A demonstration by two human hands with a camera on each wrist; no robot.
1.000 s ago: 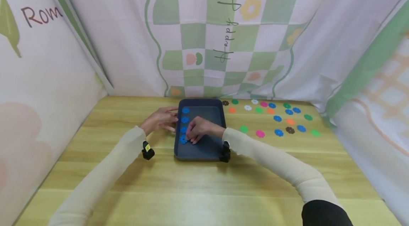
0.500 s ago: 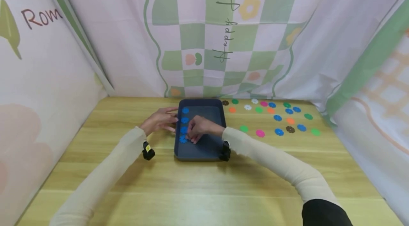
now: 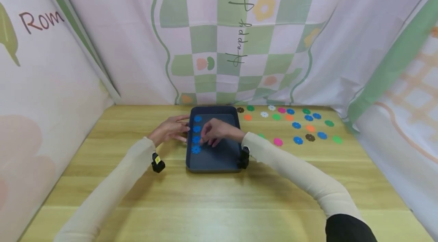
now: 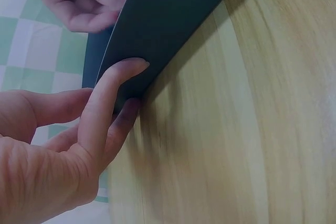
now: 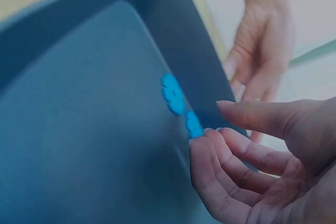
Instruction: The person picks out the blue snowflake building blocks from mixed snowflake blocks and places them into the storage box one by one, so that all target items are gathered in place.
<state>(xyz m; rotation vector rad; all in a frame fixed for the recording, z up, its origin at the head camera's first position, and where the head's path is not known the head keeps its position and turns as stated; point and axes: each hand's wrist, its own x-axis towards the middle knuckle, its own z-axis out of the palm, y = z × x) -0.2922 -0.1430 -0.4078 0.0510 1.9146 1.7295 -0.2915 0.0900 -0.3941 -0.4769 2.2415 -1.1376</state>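
Observation:
In the head view, several blue flower-shaped discs (image 3: 195, 150) lie in a column along the left side of a dark grey tray (image 3: 219, 162). My right hand (image 3: 215, 131) is over the tray, just right of the column. Its fingers are loosely bent, with the thumb apart from them and nothing between, as the right wrist view shows. There, two blue discs (image 5: 172, 94) show by the wall, one partly behind the fingertips. My left hand (image 3: 169, 129) is at the tray's left side. In the left wrist view its fingertips touch the outer wall (image 4: 173, 19).
Right of the tray, loose flower discs lie scattered on the wooden table (image 3: 219, 204), among them pink (image 3: 278, 142), brown (image 3: 310, 137), orange (image 3: 310, 128), white and green ones. A printed curtain (image 3: 202, 36) hangs behind the tray, with fabric walls at both sides.
My right hand has lifted off the nearest blue disc and moved slightly away from me, its fingers looser, uncovering that disc. The left hand stays at the tray's side.

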